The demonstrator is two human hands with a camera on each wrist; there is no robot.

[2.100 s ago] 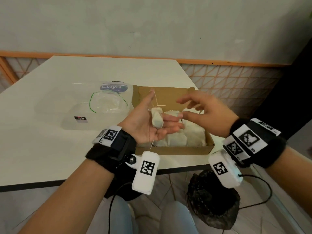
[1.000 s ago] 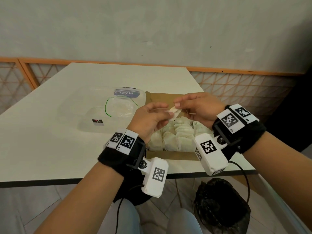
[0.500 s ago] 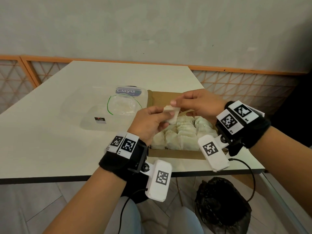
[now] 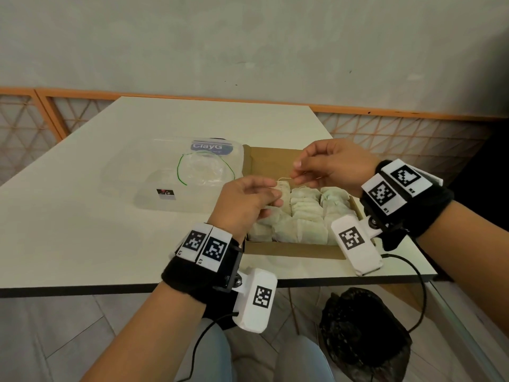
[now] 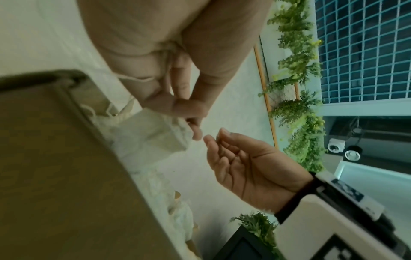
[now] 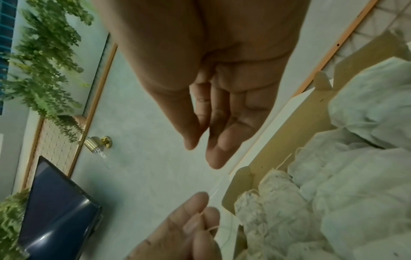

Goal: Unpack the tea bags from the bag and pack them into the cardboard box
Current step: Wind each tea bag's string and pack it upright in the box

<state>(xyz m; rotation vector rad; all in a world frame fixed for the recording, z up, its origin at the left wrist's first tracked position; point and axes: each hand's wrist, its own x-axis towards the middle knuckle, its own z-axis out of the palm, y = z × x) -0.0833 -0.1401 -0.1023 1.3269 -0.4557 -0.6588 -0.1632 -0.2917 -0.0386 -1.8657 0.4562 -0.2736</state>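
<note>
Over the cardboard box (image 4: 292,250) on the table (image 4: 82,238): left hand (image 4: 245,202) pinching one tea bag (image 4: 283,190), right hand (image 4: 334,166) pinching its string (image 4: 285,178). Box already packed in rows, nearly full. Clear bag (image 4: 176,175) just left of it, seemingly emptied, though hard to tell through the plastic. Probably the last one to tuck in.

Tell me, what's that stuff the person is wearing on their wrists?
Each bare forearm has a black wristband carrying white blocks printed with black square codes. A white camera pod hangs under each wrist, trailing a thin black cable. No sleeves or gloves.
</note>
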